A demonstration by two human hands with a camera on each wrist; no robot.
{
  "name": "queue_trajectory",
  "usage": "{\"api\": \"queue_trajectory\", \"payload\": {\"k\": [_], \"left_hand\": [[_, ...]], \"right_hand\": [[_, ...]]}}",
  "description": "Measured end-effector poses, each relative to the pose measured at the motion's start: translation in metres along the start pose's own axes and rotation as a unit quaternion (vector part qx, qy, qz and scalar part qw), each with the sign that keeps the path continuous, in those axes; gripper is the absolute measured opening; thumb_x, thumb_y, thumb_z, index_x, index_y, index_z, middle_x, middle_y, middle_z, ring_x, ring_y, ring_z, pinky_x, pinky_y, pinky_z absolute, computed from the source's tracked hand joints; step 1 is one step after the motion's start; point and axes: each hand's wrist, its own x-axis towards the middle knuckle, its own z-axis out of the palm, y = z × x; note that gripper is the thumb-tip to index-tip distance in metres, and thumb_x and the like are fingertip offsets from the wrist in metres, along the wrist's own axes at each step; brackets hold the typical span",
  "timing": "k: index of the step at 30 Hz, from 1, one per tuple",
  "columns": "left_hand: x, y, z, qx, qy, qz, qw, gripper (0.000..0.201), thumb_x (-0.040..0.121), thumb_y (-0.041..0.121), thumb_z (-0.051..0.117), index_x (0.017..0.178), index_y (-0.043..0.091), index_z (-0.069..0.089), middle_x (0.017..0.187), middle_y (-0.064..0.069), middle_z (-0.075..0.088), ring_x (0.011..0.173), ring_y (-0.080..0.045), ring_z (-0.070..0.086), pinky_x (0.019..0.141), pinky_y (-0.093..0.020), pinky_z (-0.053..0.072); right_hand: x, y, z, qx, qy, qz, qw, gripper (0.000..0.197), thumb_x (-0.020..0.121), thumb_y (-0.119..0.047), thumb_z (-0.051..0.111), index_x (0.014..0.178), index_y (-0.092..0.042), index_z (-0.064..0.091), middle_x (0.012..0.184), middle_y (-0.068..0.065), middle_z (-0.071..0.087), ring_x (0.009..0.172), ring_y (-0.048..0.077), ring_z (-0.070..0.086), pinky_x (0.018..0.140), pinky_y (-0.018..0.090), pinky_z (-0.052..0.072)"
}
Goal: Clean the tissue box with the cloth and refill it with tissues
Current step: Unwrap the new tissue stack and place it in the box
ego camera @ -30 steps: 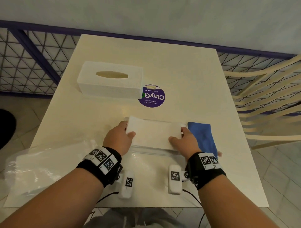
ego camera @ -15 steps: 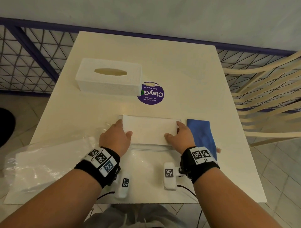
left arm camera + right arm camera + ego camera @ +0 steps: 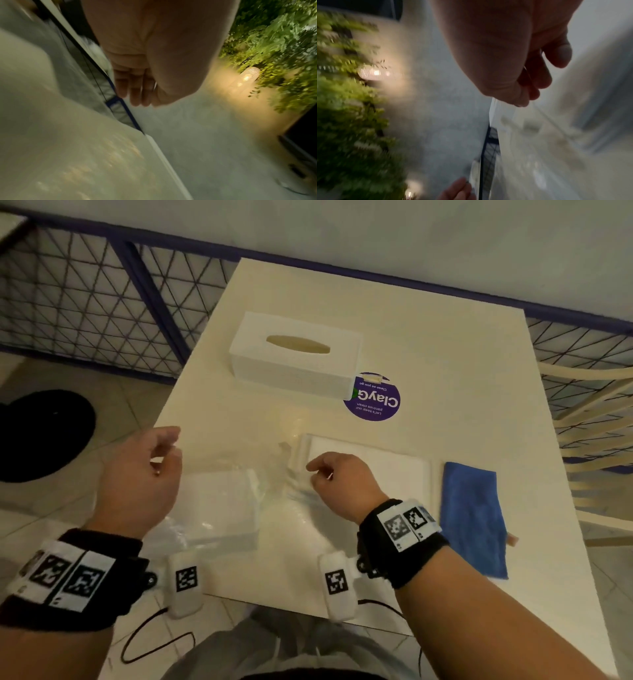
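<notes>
The white tissue box (image 3: 294,354) stands at the back of the cream table (image 3: 428,344), its oval slot facing up. A loose stack of white tissues (image 3: 373,463) lies flat in the middle, with the blue cloth (image 3: 472,518) to its right. A clear plastic bag (image 3: 222,474) holding more white tissues (image 3: 219,508) sits at the front left. My left hand (image 3: 164,453) pinches the bag's left edge and my right hand (image 3: 317,474) pinches its right edge, with the film stretched between them. The right wrist view shows thumb and fingertips (image 3: 530,86) closed on thin clear film. The left wrist view is blurred.
A round purple sticker (image 3: 371,398) lies by the box's right end. A cream slatted chair (image 3: 589,419) stands right of the table. A blue lattice railing (image 3: 85,302) runs behind and to the left. A black object (image 3: 37,436) sits on the floor at left.
Both hands left the white tissue stack, which now lies on the table, and moved left to take the plastic bag's edges. The head view has swung left.
</notes>
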Motion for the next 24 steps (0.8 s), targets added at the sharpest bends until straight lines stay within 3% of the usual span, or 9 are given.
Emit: {"api": "queue_trajectory", "payload": {"k": [2,4,8,11,13,16,19,21,24], "left_hand": [[-0.005,-0.03,-0.006,0.053,-0.027,-0.01,0.998,0.032,0.092,0.023,0.057,0.123,0.02,0.059,0.121,-0.007,0.06,0.092,-0.024,0.059,0.084,-0.038,0.044],[-0.012,-0.053,-0.009,0.092,-0.057,-0.01,0.994,0.041,0.089,0.039,0.057,0.125,0.019,0.059,0.129,-0.01,0.058,0.103,-0.028,0.057,0.093,-0.044,0.043],[-0.025,-0.078,-0.007,0.168,-0.105,0.004,0.98,0.068,0.081,0.066,0.033,0.141,0.035,0.039,0.152,0.001,0.034,0.142,-0.025,0.02,0.112,-0.055,0.01],[-0.028,-0.087,0.0,0.194,-0.122,-0.023,0.973,0.068,0.083,0.066,0.03,0.146,0.042,0.025,0.159,0.003,0.018,0.146,-0.023,0.003,0.112,-0.055,0.001],[-0.026,-0.093,0.004,0.204,-0.118,-0.048,0.971,0.062,0.09,0.06,0.037,0.147,0.041,0.022,0.16,0.002,0.014,0.146,-0.024,0.001,0.112,-0.058,0.006],[-0.022,-0.095,0.008,0.183,-0.106,-0.088,0.973,0.061,0.092,0.053,0.042,0.147,0.036,0.024,0.159,-0.001,0.013,0.145,-0.027,0.002,0.111,-0.06,0.013],[-0.02,-0.092,0.01,0.185,-0.098,-0.09,0.974,0.059,0.092,0.054,0.042,0.147,0.035,0.027,0.159,-0.003,0.013,0.145,-0.028,0.003,0.111,-0.059,0.011],[-0.019,-0.091,0.011,0.205,-0.089,-0.088,0.971,0.058,0.092,0.055,0.04,0.146,0.035,0.03,0.158,-0.002,0.016,0.145,-0.029,0.004,0.111,-0.058,0.009],[-0.017,-0.086,0.014,0.23,-0.07,-0.074,0.968,0.056,0.092,0.056,0.037,0.143,0.033,0.035,0.157,0.0,0.023,0.145,-0.028,0.006,0.111,-0.059,0.006]], "right_hand": [[0.005,-0.022,0.02,-0.056,-0.108,-0.014,0.992,0.03,0.091,-0.015,0.049,0.115,-0.015,0.067,0.12,0.004,0.065,0.108,0.02,0.061,0.087,0.021,0.042],[0.007,-0.041,0.035,-0.063,-0.137,-0.02,0.988,0.032,0.092,-0.015,0.047,0.12,-0.015,0.064,0.123,0.006,0.064,0.109,0.024,0.062,0.089,0.024,0.044],[0.014,-0.067,0.048,-0.051,-0.003,-0.029,0.998,0.024,0.087,-0.013,0.048,0.105,-0.014,0.066,0.105,0.006,0.065,0.094,0.022,0.063,0.073,0.021,0.042],[0.018,-0.072,0.049,-0.199,-0.183,0.038,0.962,0.016,0.083,-0.01,0.049,0.075,-0.006,0.063,0.083,0.008,0.066,0.074,0.024,0.063,0.056,0.024,0.045],[0.019,-0.068,0.053,-0.213,-0.244,0.056,0.944,0.02,0.086,-0.008,0.047,0.083,-0.003,0.066,0.096,0.012,0.071,0.078,0.026,0.065,0.06,0.028,0.048],[0.021,-0.064,0.061,-0.116,-0.129,0.033,0.984,0.031,0.085,-0.014,0.054,0.112,-0.018,0.067,0.122,0.002,0.065,0.101,0.021,0.065,0.08,0.024,0.049],[0.027,-0.068,0.065,-0.061,-0.036,0.021,0.997,0.022,0.078,-0.026,0.069,0.099,-0.021,0.067,0.129,0.0,0.061,0.108,0.017,0.063,0.084,0.02,0.044],[0.031,-0.072,0.066,-0.062,-0.035,0.008,0.997,0.021,0.076,-0.028,0.072,0.092,-0.017,0.065,0.113,0.002,0.065,0.107,0.017,0.061,0.086,0.02,0.044],[0.032,-0.083,0.068,-0.08,-0.064,-0.045,0.994,0.019,0.085,-0.024,0.063,0.098,-0.011,0.069,0.089,-0.001,0.059,0.083,0.016,0.057,0.083,0.026,0.046]]}}
